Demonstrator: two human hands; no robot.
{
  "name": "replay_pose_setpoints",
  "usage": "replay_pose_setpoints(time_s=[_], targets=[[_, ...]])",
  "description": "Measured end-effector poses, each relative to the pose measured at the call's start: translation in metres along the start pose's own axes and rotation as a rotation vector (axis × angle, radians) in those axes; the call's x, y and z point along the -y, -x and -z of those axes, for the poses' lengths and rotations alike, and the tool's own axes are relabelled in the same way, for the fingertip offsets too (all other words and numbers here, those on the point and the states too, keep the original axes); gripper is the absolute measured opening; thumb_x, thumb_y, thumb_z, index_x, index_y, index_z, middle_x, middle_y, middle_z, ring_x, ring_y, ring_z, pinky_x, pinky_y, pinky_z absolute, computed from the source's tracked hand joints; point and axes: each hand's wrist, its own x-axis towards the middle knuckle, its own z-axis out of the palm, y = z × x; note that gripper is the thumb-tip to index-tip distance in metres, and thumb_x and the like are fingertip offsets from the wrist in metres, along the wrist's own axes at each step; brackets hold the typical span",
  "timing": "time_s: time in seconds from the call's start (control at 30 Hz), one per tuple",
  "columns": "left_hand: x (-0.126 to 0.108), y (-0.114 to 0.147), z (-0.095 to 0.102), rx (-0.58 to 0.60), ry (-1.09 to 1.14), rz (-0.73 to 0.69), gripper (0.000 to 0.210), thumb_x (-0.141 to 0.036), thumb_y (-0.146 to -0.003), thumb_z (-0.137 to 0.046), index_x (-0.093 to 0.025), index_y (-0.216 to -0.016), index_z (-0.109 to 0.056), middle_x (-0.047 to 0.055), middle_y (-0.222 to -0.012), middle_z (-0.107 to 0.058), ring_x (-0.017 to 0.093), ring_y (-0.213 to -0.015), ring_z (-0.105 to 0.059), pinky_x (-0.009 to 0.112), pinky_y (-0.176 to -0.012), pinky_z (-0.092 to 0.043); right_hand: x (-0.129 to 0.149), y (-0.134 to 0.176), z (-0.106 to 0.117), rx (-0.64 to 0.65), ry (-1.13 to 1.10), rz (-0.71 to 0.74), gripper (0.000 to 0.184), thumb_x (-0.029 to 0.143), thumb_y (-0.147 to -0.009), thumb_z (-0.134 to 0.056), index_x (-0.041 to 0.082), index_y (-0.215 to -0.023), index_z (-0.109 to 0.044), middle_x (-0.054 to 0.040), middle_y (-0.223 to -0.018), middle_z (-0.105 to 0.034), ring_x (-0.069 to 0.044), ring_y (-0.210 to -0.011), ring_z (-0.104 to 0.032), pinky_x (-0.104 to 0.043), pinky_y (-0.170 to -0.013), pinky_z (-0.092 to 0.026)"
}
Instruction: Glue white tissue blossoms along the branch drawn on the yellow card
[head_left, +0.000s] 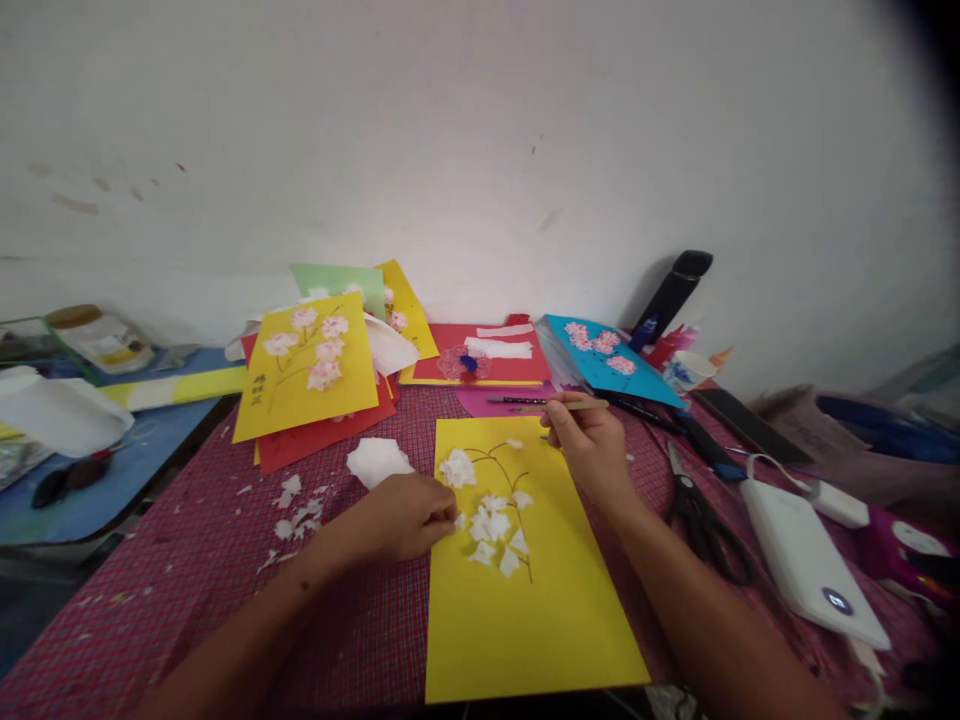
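Right hand (pixel 589 450) held a slim brush (pixel 595 404) near yellow sheet (pixel 532 645) top edge; left hand (pixel 411 515), fingers curled, sat by white paper petals (pixel 491 527).

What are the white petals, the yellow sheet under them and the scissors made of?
White petals: probably tissue paper, soft and matte, because they look thin and crumpled.
Yellow sheet: likely card or thick paper, smooth and dull; it lies flat with straight edges.
Scissors: the grey, pointed end looks like metal; the black loops look like plastic, though their finish is hard to tell.
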Motion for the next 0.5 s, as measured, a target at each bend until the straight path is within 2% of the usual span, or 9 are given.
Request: replay_pose_setpoints(time_s=[0.27,0.5], targets=[[-0.004,-0.003,-0.005,0.034,-0.040,0.002,0.018,-0.027,-0.091,-0.049,-0.019,-0.086,-0.064,0.002,-0.086,-0.069,0.017,-0.078,-0.062,0.026,-0.069,-0.038,-0.016,-0.007,0.011,0.050,0.428,0.086,0.028,0.043,-0.090,-0.054,0.019,-0.088,-0.066,-0.0059,-0.077,-0.068,-0.019,-0.067,-0.062,-0.026,-0.058,-0.046],[0.000,-0.001,-0.002,-0.021,-0.030,-0.016,0.015,-0.019,-0.088,-0.047,-0.020,-0.084,-0.061,0.001,-0.084,-0.068,0.014,-0.072,-0.058,0.024,-0.065,-0.036,-0.011,-0.006,0.007,0.106,0.518,0.109,0.022,0.034,-0.089,-0.053,0.018,-0.082,-0.066,-0.0031,-0.069,-0.066,-0.016,-0.060,-0.059,-0.025,-0.056,-0.042]])
